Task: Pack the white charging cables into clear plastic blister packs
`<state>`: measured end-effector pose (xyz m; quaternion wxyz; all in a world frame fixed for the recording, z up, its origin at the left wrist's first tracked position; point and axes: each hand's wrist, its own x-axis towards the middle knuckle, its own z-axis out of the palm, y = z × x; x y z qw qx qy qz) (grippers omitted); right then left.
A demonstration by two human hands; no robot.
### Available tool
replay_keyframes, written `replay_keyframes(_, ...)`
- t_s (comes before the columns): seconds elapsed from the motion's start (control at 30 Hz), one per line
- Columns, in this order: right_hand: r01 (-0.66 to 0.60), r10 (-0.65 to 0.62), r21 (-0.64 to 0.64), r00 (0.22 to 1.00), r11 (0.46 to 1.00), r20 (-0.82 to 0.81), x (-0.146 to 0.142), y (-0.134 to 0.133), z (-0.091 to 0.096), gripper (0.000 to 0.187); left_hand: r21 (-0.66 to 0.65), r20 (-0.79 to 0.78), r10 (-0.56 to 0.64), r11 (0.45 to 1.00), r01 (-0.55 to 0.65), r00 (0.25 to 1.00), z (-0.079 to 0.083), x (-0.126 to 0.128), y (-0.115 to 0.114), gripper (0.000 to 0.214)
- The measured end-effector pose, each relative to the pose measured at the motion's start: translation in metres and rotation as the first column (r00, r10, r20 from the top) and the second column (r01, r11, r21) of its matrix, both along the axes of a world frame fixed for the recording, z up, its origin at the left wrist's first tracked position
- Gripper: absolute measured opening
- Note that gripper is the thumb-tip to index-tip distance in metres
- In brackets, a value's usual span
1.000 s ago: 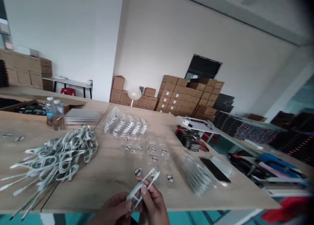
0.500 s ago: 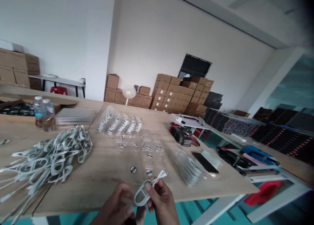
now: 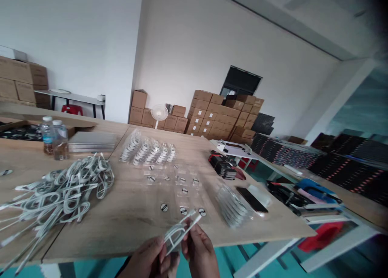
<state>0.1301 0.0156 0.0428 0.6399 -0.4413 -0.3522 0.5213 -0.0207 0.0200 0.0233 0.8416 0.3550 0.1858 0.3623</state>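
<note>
Both my hands are at the bottom edge, just over the near edge of a wooden table [image 3: 130,213]. My left hand [image 3: 150,259] and my right hand [image 3: 198,251] are closed on one coiled white cable [image 3: 178,231], whose two plug ends point up and to the right. A big loose heap of white cables [image 3: 60,189] lies on the table to the left. Small clear bags with round black-and-white stickers [image 3: 178,187] lie flat in front of my hands. A row of bagged cables [image 3: 148,150] stands further back.
A stack of clear bags [image 3: 232,205] and a dark phone [image 3: 251,200] lie at the right of the table. Two water bottles [image 3: 54,138] stand at the back left. Cardboard boxes [image 3: 224,116] are stacked by the far wall beside a white fan [image 3: 159,114]. Black trays [image 3: 303,156] fill tables on the right.
The coil has been turned and flattened between my hands, and its plug ends now point up-right again. My view has shifted slightly; nothing on the table has moved.
</note>
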Motion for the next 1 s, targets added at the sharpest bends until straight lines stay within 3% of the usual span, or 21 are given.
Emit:
replay_keyframes(0.2,0.035,-0.028,-0.015,0.946,0.999,0.324,0.010,-0.001,0.004,0.043,-0.118,0.215,-0.218,0.962,0.247,0.952,0.005,-0.002,0.002,0.058)
replay_keyframes(0.27,-0.006,0.002,0.006,0.852,1.000,0.524,0.011,-0.001,0.011,0.039,-0.129,0.266,-0.255,0.946,0.296,0.930,0.006,-0.003,0.003,0.059)
replay_keyframes(0.37,-0.164,0.042,0.076,0.614,0.984,0.788,0.008,-0.003,0.019,0.031,-0.163,0.339,-0.246,0.935,0.314,0.908,0.010,-0.001,0.005,0.059)
replay_keyframes(0.43,-0.230,0.008,0.118,0.482,0.966,0.876,0.005,-0.004,0.018,0.028,-0.197,0.380,-0.223,0.929,0.314,0.898,0.012,0.001,0.006,0.056)
replay_keyframes(0.53,-0.215,-0.104,0.200,0.390,0.956,0.915,0.004,-0.005,0.009,0.029,-0.248,0.434,-0.176,0.920,0.305,0.884,0.013,0.005,0.007,0.049)
replay_keyframes(0.73,-0.187,-0.227,0.300,0.333,0.935,0.915,0.009,-0.005,-0.002,0.031,-0.348,0.514,-0.046,0.902,0.257,0.857,-0.006,0.010,0.010,0.047)
replay_keyframes(0.83,-0.134,-0.240,0.311,0.384,0.941,0.892,0.008,-0.007,-0.004,0.030,-0.381,0.474,-0.040,0.891,0.246,0.880,-0.012,0.011,0.012,0.043)
replay_keyframes(0.9,-0.005,-0.310,0.347,0.438,0.938,0.844,0.007,-0.008,-0.006,0.029,-0.418,0.426,-0.009,0.885,0.205,0.905,-0.012,0.011,0.012,0.040)
replay_keyframes(0.93,0.069,-0.377,0.388,0.439,0.919,0.815,0.007,-0.008,-0.007,0.029,-0.433,0.397,0.005,0.883,0.182,0.918,-0.011,0.011,0.013,0.040)
replay_keyframes(1.0,0.141,-0.524,0.510,0.356,0.848,0.774,0.006,-0.008,-0.007,0.031,-0.440,0.330,0.002,0.885,0.152,0.944,-0.009,0.011,0.012,0.041)
